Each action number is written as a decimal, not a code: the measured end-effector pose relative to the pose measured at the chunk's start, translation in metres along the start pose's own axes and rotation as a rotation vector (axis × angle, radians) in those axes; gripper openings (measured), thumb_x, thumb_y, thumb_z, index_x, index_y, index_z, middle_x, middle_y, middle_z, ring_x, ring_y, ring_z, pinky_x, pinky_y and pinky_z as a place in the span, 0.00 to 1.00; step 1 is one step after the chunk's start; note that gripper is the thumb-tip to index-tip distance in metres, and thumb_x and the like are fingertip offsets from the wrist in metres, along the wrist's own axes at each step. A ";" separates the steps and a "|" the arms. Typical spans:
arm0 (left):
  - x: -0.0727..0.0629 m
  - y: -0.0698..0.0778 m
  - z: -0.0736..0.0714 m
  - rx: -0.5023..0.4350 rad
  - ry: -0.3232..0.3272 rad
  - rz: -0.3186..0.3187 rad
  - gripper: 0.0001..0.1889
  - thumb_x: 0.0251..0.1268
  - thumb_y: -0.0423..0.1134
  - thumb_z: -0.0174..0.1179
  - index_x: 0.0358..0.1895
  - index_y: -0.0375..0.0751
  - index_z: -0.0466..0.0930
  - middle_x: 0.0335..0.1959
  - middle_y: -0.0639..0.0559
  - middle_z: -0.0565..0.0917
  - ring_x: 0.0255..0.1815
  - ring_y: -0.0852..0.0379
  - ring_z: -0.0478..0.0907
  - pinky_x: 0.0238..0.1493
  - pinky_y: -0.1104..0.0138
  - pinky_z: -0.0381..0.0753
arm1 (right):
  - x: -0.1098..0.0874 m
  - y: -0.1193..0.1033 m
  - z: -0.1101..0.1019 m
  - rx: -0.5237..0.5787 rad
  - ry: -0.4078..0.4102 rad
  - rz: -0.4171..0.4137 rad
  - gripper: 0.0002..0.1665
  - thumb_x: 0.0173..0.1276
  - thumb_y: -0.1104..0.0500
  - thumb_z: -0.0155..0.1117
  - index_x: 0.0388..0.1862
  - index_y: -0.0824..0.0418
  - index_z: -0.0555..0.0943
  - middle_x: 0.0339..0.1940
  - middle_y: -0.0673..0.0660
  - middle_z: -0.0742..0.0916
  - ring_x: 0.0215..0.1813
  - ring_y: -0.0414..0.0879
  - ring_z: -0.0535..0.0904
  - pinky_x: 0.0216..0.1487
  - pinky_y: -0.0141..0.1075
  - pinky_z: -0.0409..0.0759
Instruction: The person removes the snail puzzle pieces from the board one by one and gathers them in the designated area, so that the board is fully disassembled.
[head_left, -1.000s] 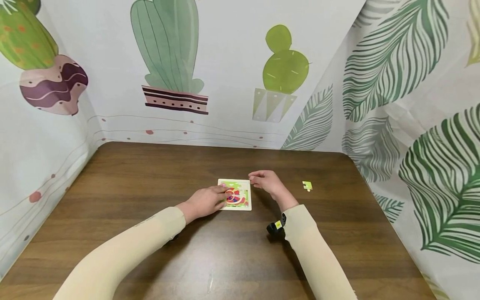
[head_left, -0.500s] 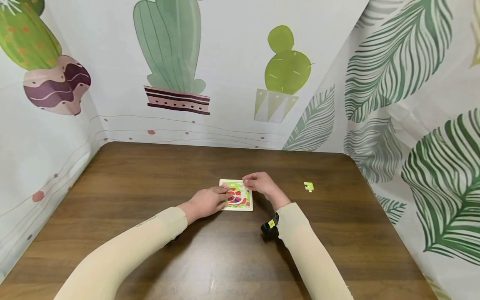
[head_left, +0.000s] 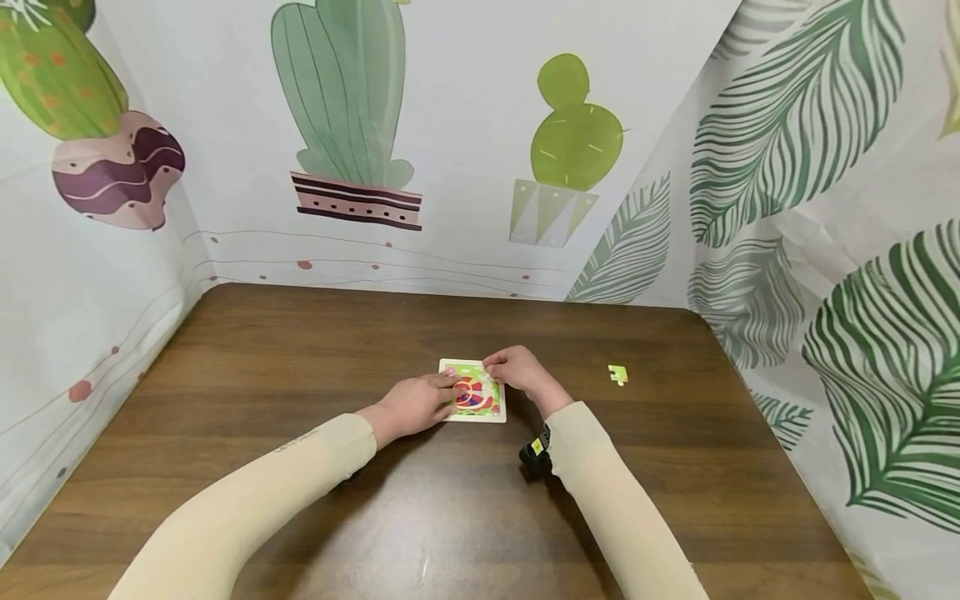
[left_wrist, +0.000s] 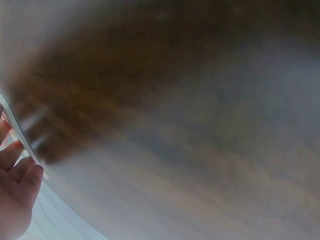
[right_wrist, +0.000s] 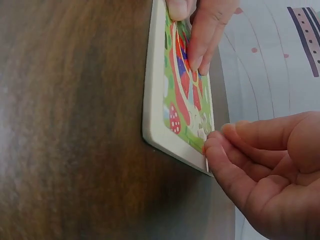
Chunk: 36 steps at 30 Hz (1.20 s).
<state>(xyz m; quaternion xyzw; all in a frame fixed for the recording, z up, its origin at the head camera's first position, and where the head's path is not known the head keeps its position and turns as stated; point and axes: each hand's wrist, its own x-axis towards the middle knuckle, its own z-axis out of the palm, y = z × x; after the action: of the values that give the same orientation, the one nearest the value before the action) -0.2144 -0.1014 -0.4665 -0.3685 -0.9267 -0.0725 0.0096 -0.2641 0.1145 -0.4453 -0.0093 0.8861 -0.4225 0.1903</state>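
Observation:
A square jigsaw puzzle [head_left: 483, 404] with a pale frame and a red, green and blue picture lies on the table. My left hand [head_left: 412, 403] rests on its left side, fingers laid over the picture. In the right wrist view those fingers [right_wrist: 202, 37] touch the puzzle's face. My right hand [head_left: 519, 369] is at the puzzle's upper right corner. Its thumb and fingers [right_wrist: 220, 155] pinch a small puzzle piece against the board, mostly hidden by the fingertips. The left wrist view shows the left hand [left_wrist: 17, 190] at the board's edge.
A loose green puzzle piece [head_left: 618, 374] lies to the right of the board on the brown wooden table [head_left: 300, 350]. A wall cloth printed with cacti and leaves [head_left: 465, 167] stands behind the table. A black wrist camera [head_left: 534, 457] hangs at the right cuff.
My right hand has moved left and slightly down, from beside the puzzle onto its upper right corner. The left hand has stayed on the puzzle, and the loose piece has stayed put.

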 end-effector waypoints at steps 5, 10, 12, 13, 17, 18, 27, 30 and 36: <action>0.000 0.000 0.002 -0.013 -0.003 -0.009 0.20 0.74 0.44 0.60 0.64 0.41 0.83 0.69 0.42 0.80 0.71 0.44 0.78 0.65 0.53 0.82 | 0.000 -0.001 0.001 -0.063 0.008 -0.019 0.16 0.75 0.65 0.58 0.56 0.67 0.86 0.54 0.64 0.88 0.41 0.44 0.78 0.38 0.27 0.72; 0.000 0.000 0.002 -0.014 0.003 -0.010 0.20 0.75 0.44 0.59 0.64 0.42 0.83 0.69 0.42 0.80 0.71 0.44 0.78 0.66 0.52 0.81 | 0.001 -0.002 0.002 -0.052 0.012 -0.022 0.17 0.71 0.68 0.58 0.54 0.69 0.86 0.54 0.65 0.88 0.41 0.44 0.78 0.38 0.27 0.73; 0.000 0.001 0.001 -0.002 0.010 -0.003 0.19 0.75 0.44 0.59 0.63 0.42 0.83 0.68 0.42 0.81 0.70 0.45 0.79 0.66 0.52 0.81 | 0.002 -0.002 0.002 -0.041 0.009 -0.024 0.17 0.71 0.68 0.57 0.54 0.69 0.86 0.54 0.65 0.88 0.41 0.44 0.78 0.39 0.27 0.74; 0.000 0.001 0.001 0.009 0.015 0.003 0.19 0.74 0.43 0.59 0.63 0.42 0.84 0.68 0.42 0.81 0.69 0.45 0.80 0.67 0.53 0.81 | 0.003 -0.002 0.001 -0.036 0.010 -0.025 0.18 0.70 0.68 0.57 0.55 0.69 0.86 0.54 0.65 0.88 0.41 0.44 0.78 0.39 0.27 0.74; 0.000 0.002 -0.002 0.027 0.005 0.009 0.19 0.74 0.44 0.59 0.63 0.42 0.84 0.68 0.43 0.81 0.70 0.47 0.79 0.69 0.54 0.79 | 0.005 0.000 0.002 -0.001 0.025 -0.016 0.16 0.70 0.68 0.59 0.53 0.69 0.87 0.52 0.64 0.88 0.40 0.44 0.78 0.38 0.27 0.74; 0.000 0.002 -0.002 0.028 -0.001 0.009 0.19 0.74 0.44 0.59 0.63 0.42 0.83 0.68 0.43 0.81 0.70 0.47 0.79 0.69 0.54 0.79 | 0.006 0.000 0.002 0.009 0.031 -0.013 0.16 0.70 0.67 0.60 0.53 0.69 0.87 0.51 0.64 0.89 0.40 0.44 0.78 0.38 0.27 0.74; -0.001 0.001 -0.003 -0.001 -0.024 -0.001 0.20 0.75 0.45 0.59 0.65 0.41 0.82 0.70 0.42 0.80 0.71 0.45 0.78 0.68 0.53 0.80 | 0.007 0.001 0.006 0.055 0.080 -0.008 0.13 0.70 0.65 0.65 0.49 0.68 0.88 0.45 0.62 0.89 0.35 0.42 0.78 0.35 0.26 0.74; -0.001 0.001 -0.003 -0.005 -0.027 -0.003 0.21 0.76 0.45 0.58 0.65 0.41 0.82 0.70 0.42 0.79 0.72 0.45 0.78 0.68 0.53 0.80 | 0.007 0.000 0.007 0.073 0.088 -0.002 0.12 0.71 0.65 0.64 0.49 0.69 0.88 0.45 0.63 0.89 0.34 0.41 0.78 0.34 0.26 0.75; -0.001 0.000 -0.002 -0.018 -0.035 -0.011 0.21 0.76 0.45 0.58 0.66 0.42 0.81 0.71 0.42 0.79 0.73 0.45 0.76 0.69 0.53 0.79 | 0.010 0.000 0.009 0.113 0.087 0.015 0.12 0.72 0.65 0.64 0.50 0.69 0.88 0.49 0.65 0.89 0.34 0.40 0.79 0.35 0.25 0.78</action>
<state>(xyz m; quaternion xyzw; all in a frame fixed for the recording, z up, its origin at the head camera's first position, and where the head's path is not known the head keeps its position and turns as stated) -0.2134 -0.1022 -0.4644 -0.3646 -0.9281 -0.0747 -0.0103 -0.2701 0.1058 -0.4533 0.0263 0.8683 -0.4705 0.1549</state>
